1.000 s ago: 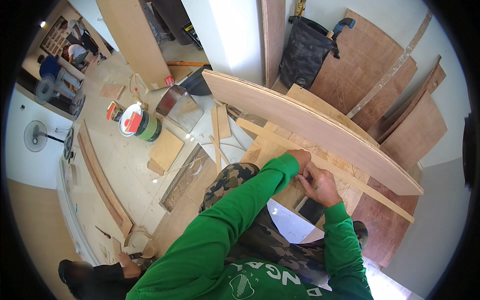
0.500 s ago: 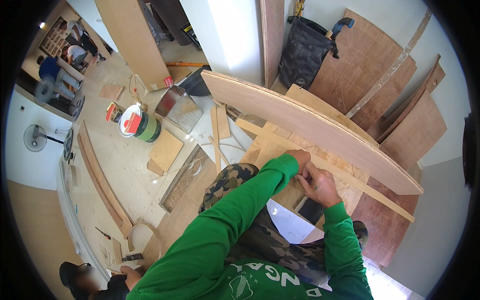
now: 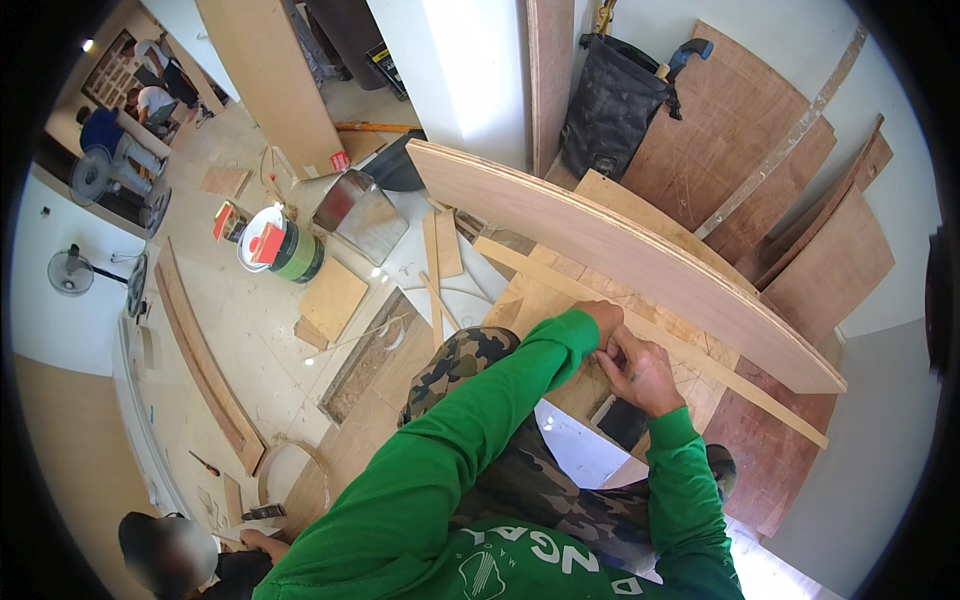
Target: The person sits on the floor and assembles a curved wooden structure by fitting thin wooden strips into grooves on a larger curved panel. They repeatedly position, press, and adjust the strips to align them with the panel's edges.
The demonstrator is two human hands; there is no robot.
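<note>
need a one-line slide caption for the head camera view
A person's left hand and right hand close together beside a long wooden strip, with a plywood board just beyond.

From the left of two fisheye cameras on the person's head, we look closely down on the left hand (image 3: 602, 322) and right hand (image 3: 648, 378), facing past the plywood panel (image 3: 620, 265), while the tiled floor (image 3: 235, 320) runs off leftward, its far end perhaps too small and bent to judge.

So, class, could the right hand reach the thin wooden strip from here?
Probably yes: the thin wooden strip runs just beyond the right hand, nothing visible between, though its fingers are near the left hand.
</note>
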